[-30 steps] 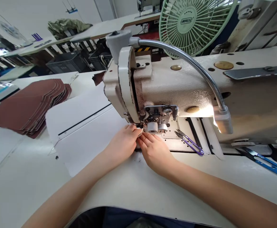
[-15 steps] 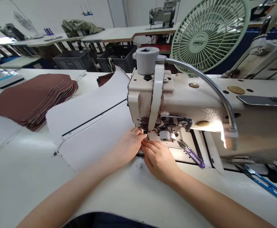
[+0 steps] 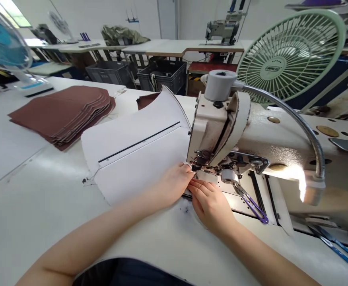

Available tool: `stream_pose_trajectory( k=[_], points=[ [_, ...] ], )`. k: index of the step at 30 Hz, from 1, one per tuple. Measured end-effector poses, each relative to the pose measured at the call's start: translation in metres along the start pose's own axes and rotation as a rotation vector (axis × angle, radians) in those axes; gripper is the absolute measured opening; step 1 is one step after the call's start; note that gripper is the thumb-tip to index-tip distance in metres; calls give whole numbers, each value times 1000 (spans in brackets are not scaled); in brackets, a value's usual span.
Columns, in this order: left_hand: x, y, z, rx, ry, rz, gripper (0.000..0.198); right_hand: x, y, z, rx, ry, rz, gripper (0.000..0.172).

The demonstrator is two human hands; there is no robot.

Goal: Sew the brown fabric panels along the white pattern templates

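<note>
A large white panel (image 3: pixel 138 167) with a black-edged slit lies left of the sewing machine (image 3: pixel 203 131), its right edge running in by the needle area. My left hand (image 3: pixel 175 184) rests on that panel, fingers bent and closed at its edge close to the presser foot. Just right of it, my right hand (image 3: pixel 211 200) lies with fingers stretched flat and side by side, their tips touching the work near the left fingertips. The stitching point is mostly hidden by fingers and machine. A white band with dark edges (image 3: pixel 230 131) bows out along the machine head.
Purple-handled thread snips (image 3: pixel 255 208) lie right of the needle plate, and blue-handled scissors (image 3: pixel 337 246) farther right. Brown pieces (image 3: pixel 63 111) are stacked at left. A lit lamp (image 3: pixel 312 190) hangs from a flexible neck. A green fan (image 3: pixel 293 59) stands behind the machine.
The camera view has turned left, so the scene sits farther right and slightly lower. Both hands stay at the machine's needle area. The white band looks more bowed.
</note>
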State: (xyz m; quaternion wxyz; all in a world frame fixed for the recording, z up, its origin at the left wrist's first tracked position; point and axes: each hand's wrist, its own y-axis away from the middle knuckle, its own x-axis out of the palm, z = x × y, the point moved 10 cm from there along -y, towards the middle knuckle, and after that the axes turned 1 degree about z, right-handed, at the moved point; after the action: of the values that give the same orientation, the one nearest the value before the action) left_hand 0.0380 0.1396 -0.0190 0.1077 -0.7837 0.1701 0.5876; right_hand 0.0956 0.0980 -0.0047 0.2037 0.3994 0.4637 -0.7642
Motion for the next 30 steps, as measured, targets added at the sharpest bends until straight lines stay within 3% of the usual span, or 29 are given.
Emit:
stream_pose_trajectory(
  k=[8, 12, 14, 15, 17, 19, 21, 22, 25, 27, 30],
  points=[
    [-5, 5, -3, -59, -33, 26, 23, -1, -2, 1, -17, -2, 15, 32],
    [-23, 20, 1, 34, -21, 12, 26, 0, 0, 1, -22, 5, 22, 32],
    [-54, 40, 26, -53, -91, -125, 35, 1, 1, 0, -21, 12, 31, 32],
    [-75, 57, 45, -164, -137, -251, 40, 1, 1, -1, -22, 17, 33, 32],
    [-119, 107, 89, -462, -185, -565, 56, 2, 2, 0, -29, 24, 35, 32],
    [-139, 165, 126, -717, -48, -840, 75, 3, 1, 0, -35, 28, 32, 33],
    [-124, 203, 158, -848, 366, -978, 79, 3, 0, 1, -42, 27, 26, 32],
    [-105, 207, 170, -869, 646, -966, 76, 3, 0, 1, -42, 28, 23, 32],
    [-43, 192, 170, -880, 1300, -715, 66, 4, 2, 1, -39, 49, 27, 29],
    [-25, 188, 162, -881, 1401, -602, 60, 5, 5, 1, -40, 69, 41, 29],
    [-27, 209, 165, -881, 1336, -614, 54, 8, 8, 0, -17, 77, 77, 29]
  ],
)
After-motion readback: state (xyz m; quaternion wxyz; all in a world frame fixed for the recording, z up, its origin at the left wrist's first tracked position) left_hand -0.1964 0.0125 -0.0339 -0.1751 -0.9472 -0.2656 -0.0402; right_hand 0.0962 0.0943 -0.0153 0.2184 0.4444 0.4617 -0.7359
